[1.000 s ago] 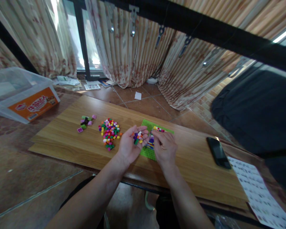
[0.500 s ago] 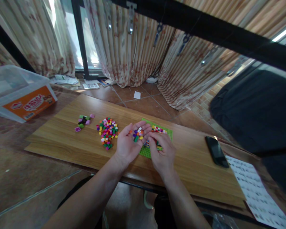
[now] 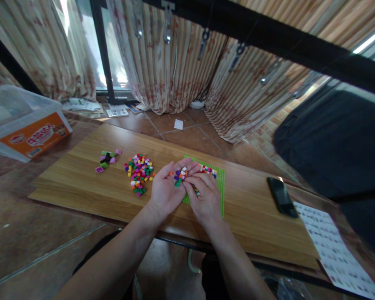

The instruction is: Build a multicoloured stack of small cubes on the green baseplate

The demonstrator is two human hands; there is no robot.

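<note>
My left hand (image 3: 165,189) lies palm up, cupping several small toy bricks (image 3: 180,175) in purple, white, orange and green. Over its fingers, my right hand (image 3: 204,196) has thumb and forefinger pinched together at the edge of these bricks. Whatever is between those fingertips is too small to make out. A green studded baseplate (image 3: 222,187) lies under and behind my right hand, partly hidden. Rows of coloured bricks (image 3: 208,170) are set on its far part. Left of my hands a pile of mixed small bricks (image 3: 139,171) rests on the wooden board (image 3: 253,208).
Farther left is a small group of pink, green and black bricks (image 3: 106,159). A clear plastic box (image 3: 21,108) with an orange label stands at the far left. To the right lie a black phone (image 3: 282,196) and a printed sheet (image 3: 334,246). Curtains hang behind.
My right hand has shifted left, its fingertips now at the bricks in my left palm. A yellow brick seen there before is hidden now. My left hand has hardly moved.
</note>
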